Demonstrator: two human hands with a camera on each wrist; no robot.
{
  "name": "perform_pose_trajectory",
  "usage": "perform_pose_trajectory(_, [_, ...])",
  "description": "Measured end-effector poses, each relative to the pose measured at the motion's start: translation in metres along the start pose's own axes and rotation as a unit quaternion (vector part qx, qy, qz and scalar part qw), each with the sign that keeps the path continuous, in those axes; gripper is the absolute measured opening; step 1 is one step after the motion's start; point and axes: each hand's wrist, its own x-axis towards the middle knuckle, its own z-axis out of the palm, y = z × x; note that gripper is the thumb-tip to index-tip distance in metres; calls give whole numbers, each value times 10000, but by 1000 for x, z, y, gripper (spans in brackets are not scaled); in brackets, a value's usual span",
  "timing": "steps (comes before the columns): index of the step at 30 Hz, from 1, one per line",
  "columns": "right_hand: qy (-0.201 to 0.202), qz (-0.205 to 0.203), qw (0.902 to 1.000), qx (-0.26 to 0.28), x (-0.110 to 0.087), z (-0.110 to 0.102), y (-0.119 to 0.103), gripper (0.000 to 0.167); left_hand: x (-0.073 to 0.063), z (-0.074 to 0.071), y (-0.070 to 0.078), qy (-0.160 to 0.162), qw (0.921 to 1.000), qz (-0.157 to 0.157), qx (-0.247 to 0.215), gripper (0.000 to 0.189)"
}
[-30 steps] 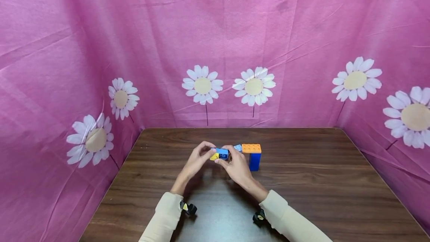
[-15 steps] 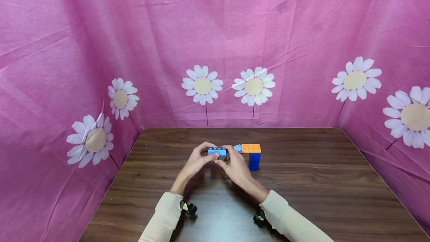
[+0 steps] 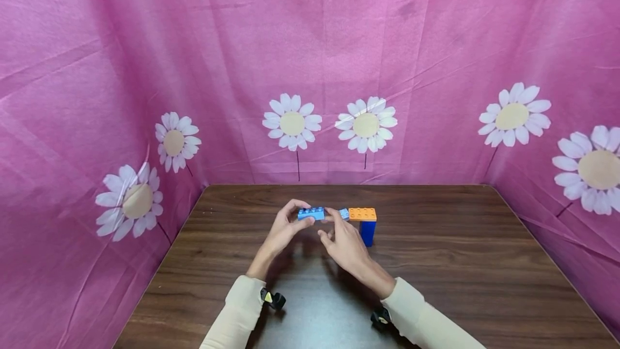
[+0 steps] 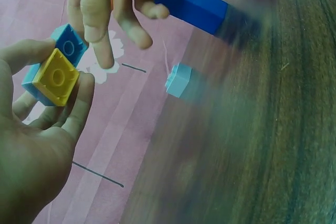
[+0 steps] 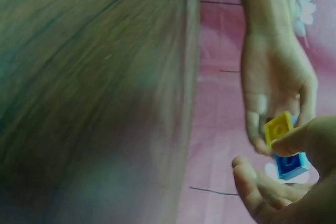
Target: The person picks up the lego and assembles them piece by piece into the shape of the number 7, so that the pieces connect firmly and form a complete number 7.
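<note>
My left hand holds a light blue brick above the table, studs up, thumb on the near side and fingers behind. Pressed under one end of it is a small yellow brick, its hollow underside showing in the left wrist view. My right hand is beside the brick's right end with its fingers loosely bent. In the left wrist view the right hand's fingers are apart from the bricks. The right thumb overlaps the yellow brick in the right wrist view.
Just behind the right hand, a tall dark blue brick column stands with an orange brick on top, jutting left. A small light blue brick rests on the wooden table. Pink flowered cloth surrounds the table.
The held bricks have turned from showing yellow and an underside to studs up, and moved slightly left and back. The right hand has let go and drawn slightly away.
</note>
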Motion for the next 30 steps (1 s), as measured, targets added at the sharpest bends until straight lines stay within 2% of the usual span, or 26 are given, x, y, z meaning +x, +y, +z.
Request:
perform_pose_trajectory(3, [73,4,9999,-153,-3,-7,-6,54,0,2,1,81,10000,37,-42,35])
perform_pose_trajectory(6, [292,-177,9984,-443,-6,-15,-8,41,1,5,2,167,9998,98,39,36])
perform_pose_trajectory(11, [782,-862,9903,-760,-9,-30,-8,12,2,9,4,195,9995,166,167,35])
perform_pose_trajectory(14, [1109,-1277,9816,-889,-9,-38,-6,3,3,12,5,140,9995,186,198,35])
perform_pose_trajectory(17, [1399,-1553,9726,-1017,-8,-46,-2,3,3,15,7,39,9995,228,210,35])
perform_pose_trajectory(20, [1523,-1721,9676,-1045,-7,-53,3,7,4,20,9,-54,9994,274,214,35])
perform_pose_trajectory(27, [1665,-1928,9612,-1056,-4,-71,18,23,9,30,11,-173,9983,371,407,36])
perform_pose_trajectory(30, [1724,-1891,9605,-1092,-2,-78,25,23,11,34,14,-192,9973,420,565,36])
